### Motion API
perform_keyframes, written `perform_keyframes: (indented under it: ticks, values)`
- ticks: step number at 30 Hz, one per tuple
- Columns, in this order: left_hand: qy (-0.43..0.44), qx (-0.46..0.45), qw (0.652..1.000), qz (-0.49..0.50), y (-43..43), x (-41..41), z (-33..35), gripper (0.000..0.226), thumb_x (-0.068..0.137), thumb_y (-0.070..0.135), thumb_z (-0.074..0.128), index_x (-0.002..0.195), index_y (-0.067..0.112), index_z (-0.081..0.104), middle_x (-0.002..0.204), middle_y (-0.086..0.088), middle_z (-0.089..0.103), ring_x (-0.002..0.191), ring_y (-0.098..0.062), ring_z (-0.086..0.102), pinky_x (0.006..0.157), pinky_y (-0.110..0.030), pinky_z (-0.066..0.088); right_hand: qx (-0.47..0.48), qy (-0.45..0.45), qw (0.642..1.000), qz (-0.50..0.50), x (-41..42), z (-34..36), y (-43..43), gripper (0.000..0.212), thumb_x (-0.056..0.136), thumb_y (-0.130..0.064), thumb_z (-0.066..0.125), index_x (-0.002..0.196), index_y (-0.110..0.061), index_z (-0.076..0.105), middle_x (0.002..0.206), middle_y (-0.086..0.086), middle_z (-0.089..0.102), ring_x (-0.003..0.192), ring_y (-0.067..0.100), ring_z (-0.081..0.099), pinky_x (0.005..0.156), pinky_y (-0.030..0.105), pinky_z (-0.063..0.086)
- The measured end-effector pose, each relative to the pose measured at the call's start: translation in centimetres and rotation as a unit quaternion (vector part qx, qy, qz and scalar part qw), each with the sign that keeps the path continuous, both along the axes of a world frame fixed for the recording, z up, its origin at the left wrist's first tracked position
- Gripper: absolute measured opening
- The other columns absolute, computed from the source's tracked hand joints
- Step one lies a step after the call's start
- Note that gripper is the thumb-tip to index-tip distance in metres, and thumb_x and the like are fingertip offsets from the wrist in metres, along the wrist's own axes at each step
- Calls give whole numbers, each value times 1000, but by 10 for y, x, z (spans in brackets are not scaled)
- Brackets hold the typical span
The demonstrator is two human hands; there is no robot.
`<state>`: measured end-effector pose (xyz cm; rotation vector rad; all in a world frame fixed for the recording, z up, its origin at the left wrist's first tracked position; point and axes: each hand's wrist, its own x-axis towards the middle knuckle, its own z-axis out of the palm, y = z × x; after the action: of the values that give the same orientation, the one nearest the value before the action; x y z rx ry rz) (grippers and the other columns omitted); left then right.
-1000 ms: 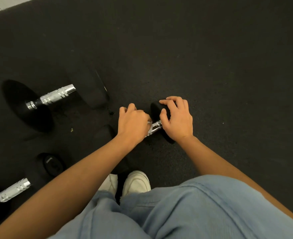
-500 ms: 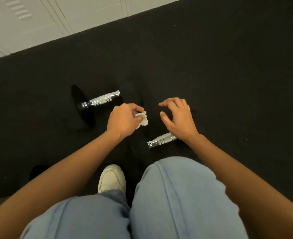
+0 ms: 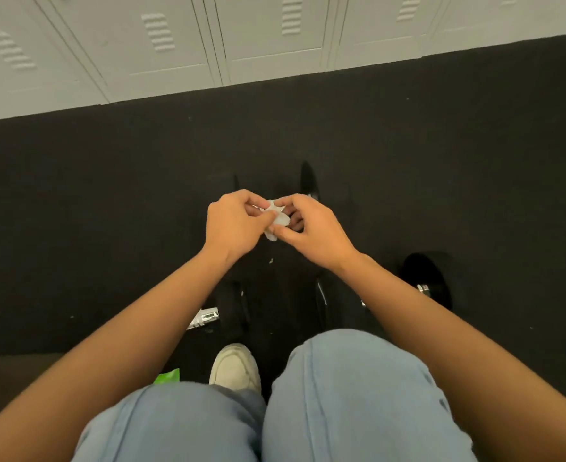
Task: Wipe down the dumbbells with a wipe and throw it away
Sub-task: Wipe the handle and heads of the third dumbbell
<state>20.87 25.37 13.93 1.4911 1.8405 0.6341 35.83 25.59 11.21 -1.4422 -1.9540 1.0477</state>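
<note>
Pinching the crumpled wipe (image 3: pixel 275 221) between them, left hand (image 3: pixel 233 225) and right hand (image 3: pixel 314 233) share one narrow grip.

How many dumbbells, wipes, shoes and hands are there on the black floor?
dumbbells: 3
wipe: 1
shoe: 1
hands: 2 (left hand, right hand, both pinching the wipe)
Total: 7

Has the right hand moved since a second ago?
Yes. The right hand has lifted off the dumbbells and now pinches the wipe together with the left hand, farther from the knees than the dumbbells lie.
</note>
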Motion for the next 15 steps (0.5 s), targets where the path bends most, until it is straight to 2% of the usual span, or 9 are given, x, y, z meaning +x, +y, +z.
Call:
perform_keyframes:
  ticks: [4, 6, 8, 12, 15]
  values:
    - [-70, -25, 997, 30, 2, -23, -7, 21, 83, 29, 70, 100, 21, 61, 83, 4, 68, 78, -6, 66, 75, -24, 53, 9, 1, 1000, 17, -29, 2, 8, 39, 81, -31, 70, 116, -20, 57, 109, -9, 58, 95, 2, 56, 74, 12, 47]
    - [-98, -38, 994, 39, 3, -28, -13, 22, 83, 29, 69, 102, 22, 61, 87, 4, 69, 82, -8, 66, 80, -29, 54, 6, -4, 1000, 0, -36, -3, 12, 34, 83, -27, 68, 115, -19, 58, 108, -9, 60, 94, 2, 55, 74, 11, 45]
    - [-111, -37, 992, 47, 7, -32, -21, 22, 83, 30, 68, 103, 23, 63, 89, 6, 69, 85, -7, 66, 81, -28, 54, 2, -10, 1000, -21, -42, -11, 19, 28, 86, -24, 65, 113, -20, 59, 105, -10, 60, 93, 1, 55, 74, 11, 43]
    - [-42, -23, 998, 40, 20, -36, -34, 19, 85, 30, 65, 103, 24, 66, 91, 10, 68, 87, -4, 63, 79, -24, 51, -29, -49, 997, -44, -43, -33, 41, 29, 86, -24, 66, 114, -20, 59, 107, -8, 60, 98, 5, 56, 85, 22, 47]
    - [25, 14, 999, 27, 32, -40, -42, 18, 86, 29, 64, 104, 26, 65, 94, 12, 66, 97, -7, 59, 90, -30, 48, -49, -105, 993, -35, -42, -44, 55, 33, 88, -22, 63, 120, -18, 58, 113, -3, 59, 104, 10, 55, 90, 23, 44]
